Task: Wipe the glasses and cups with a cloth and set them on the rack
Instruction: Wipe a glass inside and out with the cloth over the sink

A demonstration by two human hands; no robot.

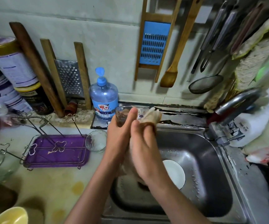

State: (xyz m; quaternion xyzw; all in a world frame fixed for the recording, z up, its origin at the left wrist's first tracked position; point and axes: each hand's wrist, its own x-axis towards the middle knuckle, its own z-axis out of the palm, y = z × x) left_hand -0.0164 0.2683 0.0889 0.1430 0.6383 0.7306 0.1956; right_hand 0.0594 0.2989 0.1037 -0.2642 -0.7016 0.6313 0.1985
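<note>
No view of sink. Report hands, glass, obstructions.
Left hand grips clear drinking glass over steel sink. Right hand holds beige cloth against it. Wire rack on purple tray left, second clear glass beside it.

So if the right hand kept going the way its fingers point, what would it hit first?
Likely the dark back ledge behind the sink, then the wall. The right hand grips the cloth against the glass; depth is hard to judge.
</note>
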